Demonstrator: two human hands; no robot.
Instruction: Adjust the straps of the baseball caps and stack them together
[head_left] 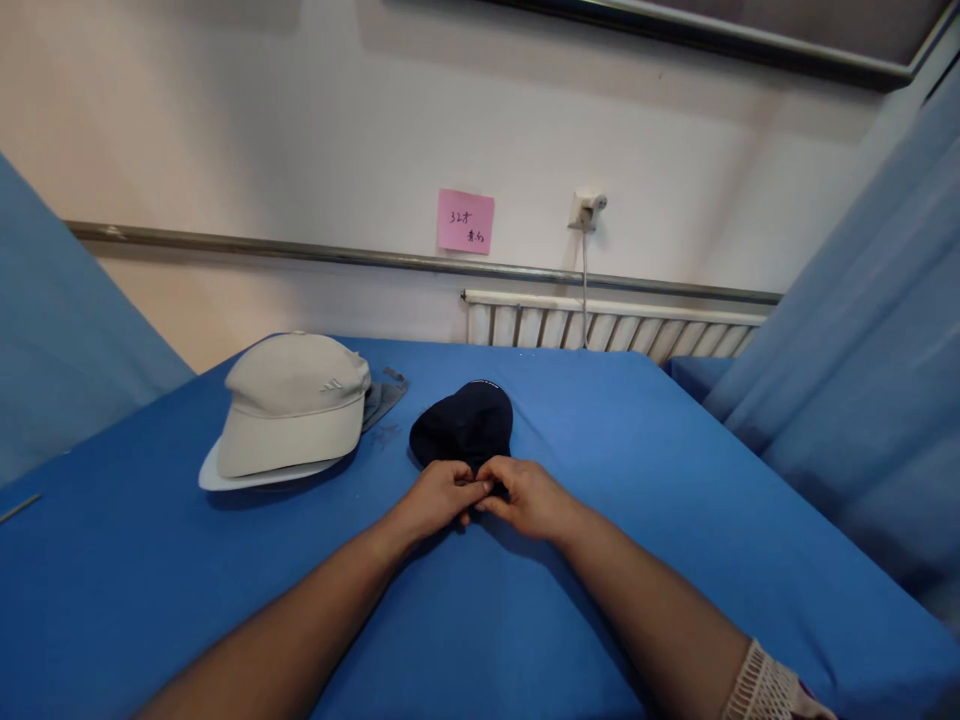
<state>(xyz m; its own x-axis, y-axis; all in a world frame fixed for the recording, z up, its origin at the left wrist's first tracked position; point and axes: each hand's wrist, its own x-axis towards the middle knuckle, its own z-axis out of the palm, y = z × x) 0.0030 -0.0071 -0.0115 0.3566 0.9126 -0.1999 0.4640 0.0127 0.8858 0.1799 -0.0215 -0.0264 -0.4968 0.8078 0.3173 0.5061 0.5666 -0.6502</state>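
Note:
A dark navy cap point(463, 422) lies on the blue-covered table point(675, 480), just beyond my hands. My left hand point(439, 495) and my right hand point(525, 497) meet at the cap's near edge, fingers curled and pinched together on it. The part they grip is hidden under the fingers. To the left, a beige cap point(289, 405) rests on top of other caps, with a white brim and a grey one showing beneath it.
A white radiator point(607, 328) runs along the wall behind the table. A pink note point(465, 221) and a wall socket with a cable point(586, 212) sit above it. Blue curtains point(870, 350) hang on the right and left sides.

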